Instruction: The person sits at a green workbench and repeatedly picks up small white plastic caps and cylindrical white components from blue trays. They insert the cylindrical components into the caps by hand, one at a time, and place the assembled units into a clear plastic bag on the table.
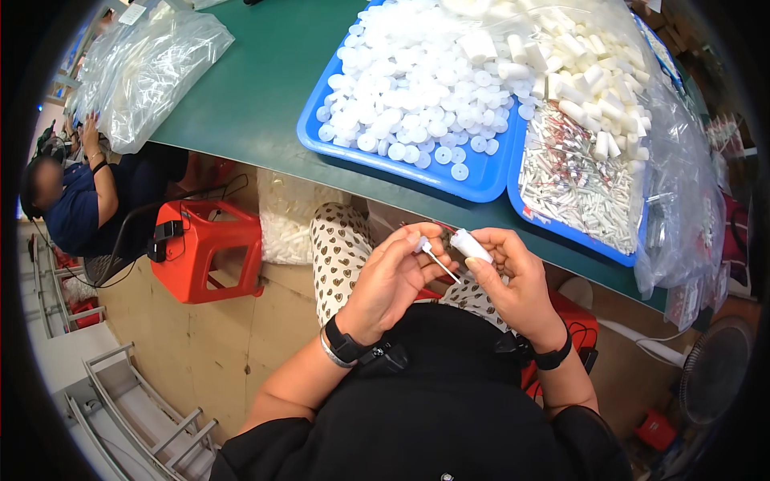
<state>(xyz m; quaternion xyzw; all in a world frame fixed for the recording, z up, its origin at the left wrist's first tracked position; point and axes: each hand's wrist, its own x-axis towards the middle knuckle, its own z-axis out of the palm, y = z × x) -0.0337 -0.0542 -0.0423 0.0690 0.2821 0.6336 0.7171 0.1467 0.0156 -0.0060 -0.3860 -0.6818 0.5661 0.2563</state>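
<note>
A green desk point(265, 88) carries two blue trays: one point(393, 164) heaped with white round caps point(425, 88), and beside it, on the side away from a clear plastic bag point(148, 68) of parts at the desk's far corner, another point(561, 228) holding small white bottles point(597, 80) and thin tubes point(573, 188) under clear film. Below the desk's near edge stands a red stool point(210, 248). Just below that edge, over the lap, the left hand point(389, 280) pinches a white dip-tube pump point(429, 252) in its fingers, and the right hand point(517, 280) grips a small white bottle point(471, 245), nearly touching it.
</note>
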